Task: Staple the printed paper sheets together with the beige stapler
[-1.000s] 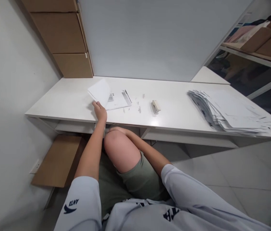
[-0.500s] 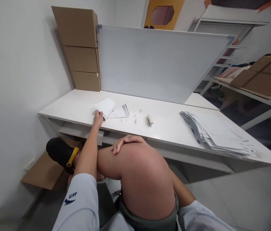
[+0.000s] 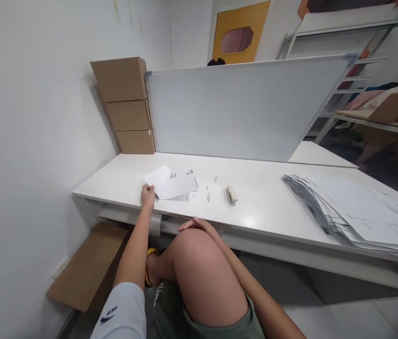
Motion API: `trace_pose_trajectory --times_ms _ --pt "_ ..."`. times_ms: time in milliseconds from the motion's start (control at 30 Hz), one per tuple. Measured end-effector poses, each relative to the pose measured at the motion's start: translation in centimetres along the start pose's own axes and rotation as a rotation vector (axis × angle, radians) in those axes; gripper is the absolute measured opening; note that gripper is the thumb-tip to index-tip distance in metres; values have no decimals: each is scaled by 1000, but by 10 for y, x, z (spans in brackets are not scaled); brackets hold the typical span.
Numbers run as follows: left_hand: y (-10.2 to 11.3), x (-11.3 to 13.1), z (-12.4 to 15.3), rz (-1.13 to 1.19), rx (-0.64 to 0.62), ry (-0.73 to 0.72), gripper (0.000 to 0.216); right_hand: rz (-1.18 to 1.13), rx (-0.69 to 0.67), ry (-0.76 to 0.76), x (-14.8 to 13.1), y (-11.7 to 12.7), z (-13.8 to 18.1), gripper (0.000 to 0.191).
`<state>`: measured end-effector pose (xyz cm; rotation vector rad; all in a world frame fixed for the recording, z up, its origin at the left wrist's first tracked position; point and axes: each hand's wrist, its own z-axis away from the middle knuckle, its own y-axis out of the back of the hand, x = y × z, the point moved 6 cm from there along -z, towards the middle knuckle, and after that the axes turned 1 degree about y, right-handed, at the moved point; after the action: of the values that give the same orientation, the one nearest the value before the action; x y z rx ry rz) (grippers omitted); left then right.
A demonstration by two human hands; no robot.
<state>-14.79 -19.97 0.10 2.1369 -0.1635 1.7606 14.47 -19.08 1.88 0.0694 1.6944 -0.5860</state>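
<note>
My left hand (image 3: 147, 195) reaches out to the white desk (image 3: 262, 216) and pinches the near corner of a small bundle of white papers (image 3: 171, 185), whose top sheet curls upward. My right hand (image 3: 195, 224) rests flat on my raised bare knee (image 3: 202, 263), just below the desk's front edge, holding nothing. A beige stapler (image 3: 232, 194) lies on the desk to the right of the papers, with small paper scraps (image 3: 206, 193) between them.
A large fanned pile of printed sheets (image 3: 354, 212) covers the desk's right end. A whiteboard (image 3: 244, 108) leans at the back beside stacked cardboard boxes (image 3: 124, 106). Flat cardboard (image 3: 86, 268) lies under the desk at left. Shelving stands at far right.
The view has swung and my head has moved closer to the desk. My knee dropped lower, the foot moved out of sight, and my left hand still grips the papers' corner.
</note>
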Motion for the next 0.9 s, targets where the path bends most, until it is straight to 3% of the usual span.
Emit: trace_pose_trajectory --times_ms 100,167,300,333,433,533,633,733,900 --pt "0 -11 -4 43 28 14 17 140 171 154 -4 27 3 45" --pt "0 -16 -3 64 41 11 17 371 317 266 -19 56 12 42" --pt "-4 -18 2 94 -25 -17 19 1008 770 407 -54 146 26 38" --pt "-6 -17 4 100 -55 -27 20 1127 818 392 -57 169 23 41" --pt "-9 -13 8 113 -115 -45 24 1309 726 280 -50 225 0 49" --pt "-10 -10 12 111 -135 -45 24 1200 627 214 -41 256 -26 43" --pt "-11 -8 16 140 -172 -54 24 835 678 226 -41 265 -51 34" --pt "-14 -9 16 195 -195 -47 22 460 742 301 -52 252 -86 36" --pt "-6 -6 18 412 -82 33 18 30 463 441 -64 189 -144 40"
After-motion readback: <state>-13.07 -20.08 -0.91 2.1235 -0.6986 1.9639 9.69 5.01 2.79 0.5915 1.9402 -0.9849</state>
